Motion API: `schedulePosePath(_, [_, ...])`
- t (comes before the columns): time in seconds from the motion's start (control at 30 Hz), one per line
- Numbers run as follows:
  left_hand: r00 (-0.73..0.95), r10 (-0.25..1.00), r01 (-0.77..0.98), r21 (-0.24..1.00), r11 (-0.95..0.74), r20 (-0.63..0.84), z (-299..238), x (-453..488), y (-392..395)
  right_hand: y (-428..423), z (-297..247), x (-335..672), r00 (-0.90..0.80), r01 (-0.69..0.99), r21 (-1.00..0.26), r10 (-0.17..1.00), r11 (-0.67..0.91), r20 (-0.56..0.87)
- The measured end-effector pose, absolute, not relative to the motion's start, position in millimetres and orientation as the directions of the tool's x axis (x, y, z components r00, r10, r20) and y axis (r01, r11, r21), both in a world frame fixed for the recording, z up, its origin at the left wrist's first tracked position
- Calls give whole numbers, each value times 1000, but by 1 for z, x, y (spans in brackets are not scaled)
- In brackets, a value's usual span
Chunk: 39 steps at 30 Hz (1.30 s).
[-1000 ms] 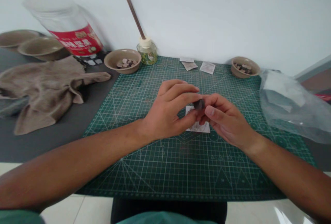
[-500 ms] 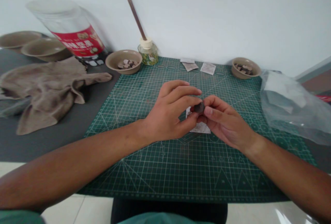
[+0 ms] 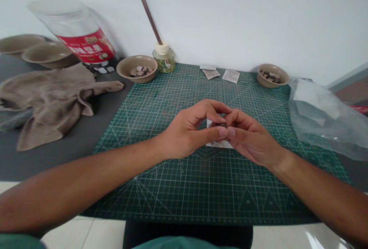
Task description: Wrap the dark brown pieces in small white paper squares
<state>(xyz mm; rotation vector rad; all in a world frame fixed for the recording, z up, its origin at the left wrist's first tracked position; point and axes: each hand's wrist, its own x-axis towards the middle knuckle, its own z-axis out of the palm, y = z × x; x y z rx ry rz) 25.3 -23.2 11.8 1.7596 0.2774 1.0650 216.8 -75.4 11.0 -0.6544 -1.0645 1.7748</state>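
Between the fingertips of both hands is a small dark round piece, mostly covered by them. My left hand pinches it from the left, thumb in front and fingers behind. From the right, my right hand grips the same piece with thumb and bent fingers. Just beneath the hands a white paper square with dark smudges lies on the green cutting mat; the fingers hide part of it.
A bowl of small pieces stands back left, another bowl of dark pieces back right. Paper squares lie near the wall. Also around are a reed diffuser, a large jar, a brown cloth and a plastic bag.
My left hand's raised fingers have curled down and its thumb has moved to the front of the dark piece. The piece is now more hidden; my right hand has barely moved.
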Motion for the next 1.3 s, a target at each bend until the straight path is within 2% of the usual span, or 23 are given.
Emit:
schedulePosePath(0.2, [551, 651, -195, 839, -509, 523, 16, 27, -29, -75, 10, 217, -452, -425, -888, 891, -177, 39])
schedulePosePath(0.3, [512, 683, -94, 824, -559, 521, 18, 28, -29, -75, 10, 218, -458, -421, -890, 888, -177, 40])
schedulePosePath(0.4, [461, 708, 52, 781, -623, 535, 18, 27, -28, -76, 11, 220, -443, -433, -883, 896, -182, 33])
schedulePosePath(0.5, [430, 689, 124, 717, -686, 584, 16, 26, -26, -76, 15, 222, -408, -445, -875, 913, -191, 8])
schedulePosePath(0.73, [397, 650, 64, 686, -724, 648, 11, 21, -22, -75, 16, 224, -390, -438, -878, 921, -192, -6])
schedulePosePath(0.97, [500, 487, -19, 571, -821, 717, 13, 18, -22, -75, 14, 221, -412, -425, -875, 910, -232, -41])
schedulePosePath(1.3, [551, 438, -50, 552, -832, 710, 11, 19, -21, -76, 6, 218, -449, -477, -813, 888, -335, -102])
